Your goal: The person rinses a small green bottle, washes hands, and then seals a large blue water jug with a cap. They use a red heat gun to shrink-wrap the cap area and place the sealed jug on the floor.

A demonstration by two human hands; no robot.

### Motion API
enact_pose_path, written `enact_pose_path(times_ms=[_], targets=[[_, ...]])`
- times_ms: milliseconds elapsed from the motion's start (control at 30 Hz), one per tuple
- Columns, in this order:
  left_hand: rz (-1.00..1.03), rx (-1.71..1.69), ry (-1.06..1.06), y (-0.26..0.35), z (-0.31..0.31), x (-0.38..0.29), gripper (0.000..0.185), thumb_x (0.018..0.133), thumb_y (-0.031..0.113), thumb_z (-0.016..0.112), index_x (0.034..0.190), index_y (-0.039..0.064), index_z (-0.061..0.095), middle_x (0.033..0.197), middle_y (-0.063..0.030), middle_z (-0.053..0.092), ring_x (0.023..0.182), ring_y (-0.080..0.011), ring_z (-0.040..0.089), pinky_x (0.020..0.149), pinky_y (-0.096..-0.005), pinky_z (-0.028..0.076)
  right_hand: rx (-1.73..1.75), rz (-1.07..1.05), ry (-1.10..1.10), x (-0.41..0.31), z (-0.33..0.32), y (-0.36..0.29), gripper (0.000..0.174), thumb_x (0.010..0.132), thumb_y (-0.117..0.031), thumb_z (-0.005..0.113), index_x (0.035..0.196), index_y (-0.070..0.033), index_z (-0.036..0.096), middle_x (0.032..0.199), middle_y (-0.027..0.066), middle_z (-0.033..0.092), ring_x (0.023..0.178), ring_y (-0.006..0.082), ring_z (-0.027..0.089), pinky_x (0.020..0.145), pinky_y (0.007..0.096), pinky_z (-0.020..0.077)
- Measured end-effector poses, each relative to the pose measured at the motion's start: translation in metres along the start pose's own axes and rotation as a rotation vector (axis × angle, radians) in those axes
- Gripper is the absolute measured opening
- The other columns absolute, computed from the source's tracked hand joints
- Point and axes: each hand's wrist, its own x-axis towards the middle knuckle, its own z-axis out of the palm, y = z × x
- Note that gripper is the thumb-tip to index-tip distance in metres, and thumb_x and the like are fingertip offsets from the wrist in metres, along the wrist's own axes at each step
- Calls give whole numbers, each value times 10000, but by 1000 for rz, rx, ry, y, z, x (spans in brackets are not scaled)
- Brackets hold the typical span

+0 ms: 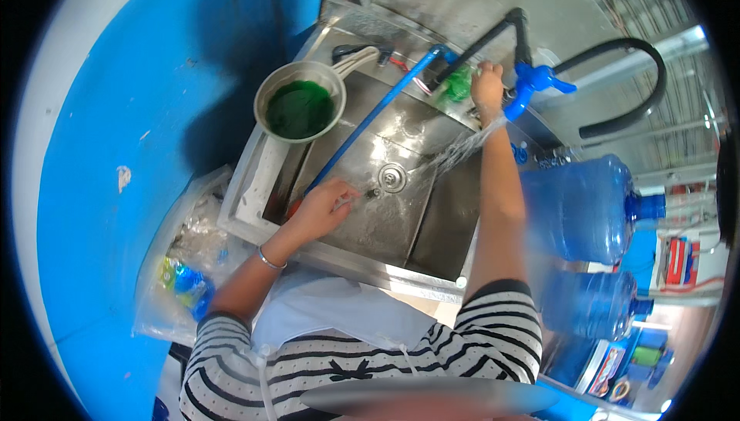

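A stainless steel sink (399, 219) lies below me, with a round drain (392, 178) in its basin. My left hand (328, 207) hangs over the left part of the basin, fingers loosely curled, with nothing plainly held. My right hand (488, 87) reaches to the back ledge beside a green plastic bag or net (458, 85); whether it grips anything is unclear. Water runs from a blue tap (535, 83) past my right forearm into the basin. A pale plastic dipper (260, 97) with green contents sits at the back left corner. A blue pipe (376, 113) slants across the basin.
A black hose (656, 83) loops at the right. Two large blue water bottles (584, 207) stand right of the sink. At the left, a clear plastic bag (199, 247) of refuse hangs by the blue wall (127, 132). Dark and red items lie on the back ledge.
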Motion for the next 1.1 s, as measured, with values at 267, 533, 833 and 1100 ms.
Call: enact_pose_path(times_ms=[267,533,833,1100], targets=[[135,140,398,-4,51,52,563,742,92,715,1261,51,501,1134,-173,597,1064,-368,581,919,-429,463,88,-273,-268,-118,-62,-117,333,674,-96,752,961,-57,588,942,215,589,800,409,634,715,473,528],[-163,-57,669,-23,28,7,563,690,148,789,1168,39,511,997,-152,657,953,-302,657,832,-368,506,706,-784,-576,-92,-46,-194,412,797,-5,652,1195,-79,575,1204,149,556,1101,309,575,934,377,471],[-307,-35,788,-19,-5,-45,571,660,162,805,1136,44,513,945,-171,678,901,-346,671,795,-396,515,-195,-749,-706,-43,61,-210,365,729,-225,678,1035,-27,696,1009,178,678,999,334,632,910,435,485],[-291,-33,767,-25,-9,-44,573,675,135,798,1170,63,517,1005,-159,674,966,-296,663,854,-374,497,487,36,-1194,-133,35,-154,332,705,-208,711,940,18,653,757,146,671,614,213,671,566,351,536]])
